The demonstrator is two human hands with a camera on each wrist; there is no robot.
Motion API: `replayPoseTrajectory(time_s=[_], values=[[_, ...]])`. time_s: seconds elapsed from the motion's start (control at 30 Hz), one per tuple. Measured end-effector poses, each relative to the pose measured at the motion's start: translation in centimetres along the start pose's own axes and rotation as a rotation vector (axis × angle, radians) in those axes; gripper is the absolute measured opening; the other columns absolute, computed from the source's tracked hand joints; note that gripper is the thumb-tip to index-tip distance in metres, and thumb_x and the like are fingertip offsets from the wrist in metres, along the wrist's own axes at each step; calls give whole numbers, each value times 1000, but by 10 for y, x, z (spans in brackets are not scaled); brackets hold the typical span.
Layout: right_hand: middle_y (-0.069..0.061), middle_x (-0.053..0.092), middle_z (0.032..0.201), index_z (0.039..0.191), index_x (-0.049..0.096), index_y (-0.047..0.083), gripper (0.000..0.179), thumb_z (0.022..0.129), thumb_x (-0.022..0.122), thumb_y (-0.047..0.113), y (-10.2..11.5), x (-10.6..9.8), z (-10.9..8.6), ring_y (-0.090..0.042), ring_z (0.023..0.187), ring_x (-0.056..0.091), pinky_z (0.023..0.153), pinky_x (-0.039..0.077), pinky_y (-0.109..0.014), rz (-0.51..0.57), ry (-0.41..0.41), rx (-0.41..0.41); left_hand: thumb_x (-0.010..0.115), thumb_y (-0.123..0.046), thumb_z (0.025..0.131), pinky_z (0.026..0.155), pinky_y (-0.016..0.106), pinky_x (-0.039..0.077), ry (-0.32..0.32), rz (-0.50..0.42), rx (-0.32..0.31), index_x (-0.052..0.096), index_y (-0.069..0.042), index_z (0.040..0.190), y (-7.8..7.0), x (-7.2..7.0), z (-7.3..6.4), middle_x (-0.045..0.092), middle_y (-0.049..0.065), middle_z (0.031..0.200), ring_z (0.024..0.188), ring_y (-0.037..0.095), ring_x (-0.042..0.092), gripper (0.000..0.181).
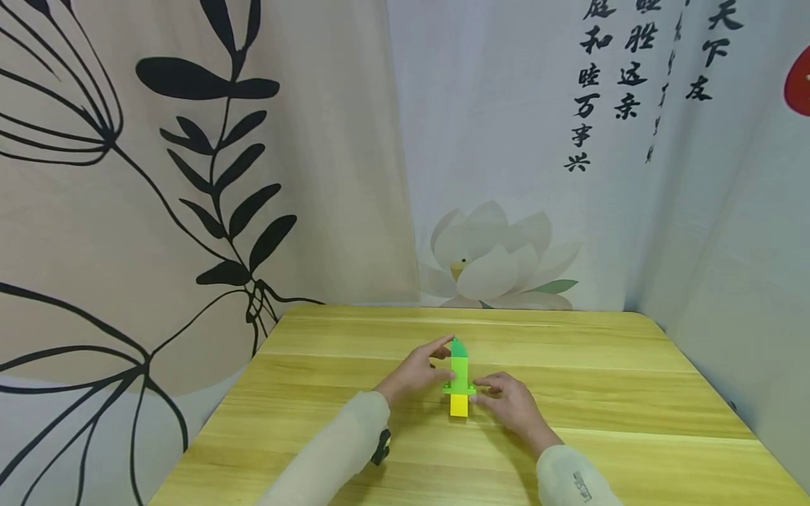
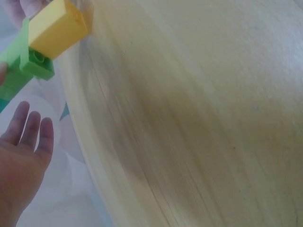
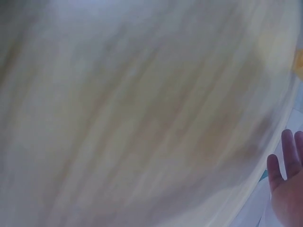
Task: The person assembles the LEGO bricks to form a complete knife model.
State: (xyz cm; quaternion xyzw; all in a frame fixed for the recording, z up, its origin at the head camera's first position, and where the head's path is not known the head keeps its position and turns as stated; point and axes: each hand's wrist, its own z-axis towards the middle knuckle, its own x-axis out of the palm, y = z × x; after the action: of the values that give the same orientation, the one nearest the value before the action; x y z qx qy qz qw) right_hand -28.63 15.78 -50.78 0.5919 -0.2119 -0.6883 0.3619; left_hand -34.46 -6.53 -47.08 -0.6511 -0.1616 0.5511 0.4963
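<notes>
A tower of toy building bricks (image 1: 459, 372) stands upright on the wooden table. Its yellow brick (image 1: 458, 405) is at the bottom, with a light green studded piece above that juts out on both sides. Higher up are a light green block and a darker green, curved top piece (image 1: 458, 348). My left hand (image 1: 418, 372) is at the tower's left side, index fingertip right at the top piece and thumb beside the light green block. On the other side, my right hand (image 1: 509, 402) has its fingertips close to the jutting green piece. The left wrist view shows straight outer fingers (image 2: 32, 125).
The wooden table (image 1: 601, 393) extends around the tower. Behind its far edge hangs a curtain (image 1: 342, 154) printed with plants, a lotus and writing. A dark strap (image 1: 382, 448) shows at the left sleeve.
</notes>
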Motion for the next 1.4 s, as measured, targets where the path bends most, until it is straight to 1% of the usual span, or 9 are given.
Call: replayPoseTrajectory(time_s=[0.1, 0.3, 0.5, 0.67, 0.9, 1.0, 1.13, 1.2, 1.4], values=[[-5, 65, 119, 111, 75, 16, 31, 85, 80, 30, 1, 0, -1, -27, 101, 65, 88, 52, -50, 1, 0, -10, 73, -22, 92, 103, 45, 42, 17, -22, -18, 36, -29, 154, 3, -1, 0, 57, 2, 134, 128, 28, 47, 73], [-6, 65, 117, 109, 76, 15, 27, 86, 79, 28, 3, -1, -2, -28, 100, 66, 88, 52, -49, 3, 6, -11, 73, -24, 92, 105, 51, 40, 50, -36, -52, 36, -26, 154, 5, -3, 2, 53, 10, 141, 133, 33, 43, 73], [-7, 66, 116, 109, 76, 16, 25, 87, 78, 27, 2, -1, -2, -27, 100, 65, 89, 51, -51, -3, 14, -14, 72, -29, 92, 105, 57, 38, 71, -32, -104, 34, -24, 155, 10, -3, 3, 51, 10, 142, 133, 36, 42, 74], [-6, 66, 115, 109, 76, 15, 27, 87, 77, 31, 0, 2, -2, -26, 102, 63, 91, 49, -52, -13, 31, -24, 72, -33, 91, 105, 62, 33, 87, -63, -153, 35, -24, 155, 15, -3, 3, 49, 12, 144, 134, 38, 41, 75], [-5, 66, 115, 108, 77, 14, 28, 87, 76, 32, 3, 5, -3, -28, 105, 62, 93, 48, -53, -13, 49, -25, 72, -33, 91, 106, 63, 32, 98, -82, -176, 39, -27, 153, 20, -4, 2, 46, 15, 147, 135, 40, 39, 71], [-3, 66, 113, 106, 77, 15, 26, 88, 76, 32, 5, 6, -5, -28, 104, 62, 93, 48, -53, -7, 65, -8, 72, -34, 91, 107, 62, 32, 116, -27, -168, 40, -23, 153, 22, -3, 0, 43, 15, 149, 136, 40, 38, 70], [1, 67, 108, 103, 77, 16, 21, 88, 76, 31, 4, 7, -5, -25, 103, 63, 91, 49, -52, 0, 85, 11, 68, -37, 93, 108, 59, 32, 160, 128, -150, 44, -20, 151, 26, -2, -4, 39, 14, 152, 138, 37, 36, 65], [1, 68, 107, 102, 77, 16, 20, 89, 75, 31, 4, 7, -4, -25, 103, 63, 91, 49, -52, 0, 90, 11, 67, -38, 92, 108, 59, 32, 172, 175, -147, 45, -20, 150, 28, -1, -6, 39, 13, 152, 139, 36, 36, 64], [-1, 68, 109, 106, 76, 15, 25, 88, 76, 32, 3, 6, -2, -27, 105, 63, 93, 48, -52, -6, 98, 39, 69, -38, 92, 109, 58, 32, 164, 148, -158, 45, -18, 150, 28, -2, -7, 40, 14, 151, 138, 35, 37, 66]])
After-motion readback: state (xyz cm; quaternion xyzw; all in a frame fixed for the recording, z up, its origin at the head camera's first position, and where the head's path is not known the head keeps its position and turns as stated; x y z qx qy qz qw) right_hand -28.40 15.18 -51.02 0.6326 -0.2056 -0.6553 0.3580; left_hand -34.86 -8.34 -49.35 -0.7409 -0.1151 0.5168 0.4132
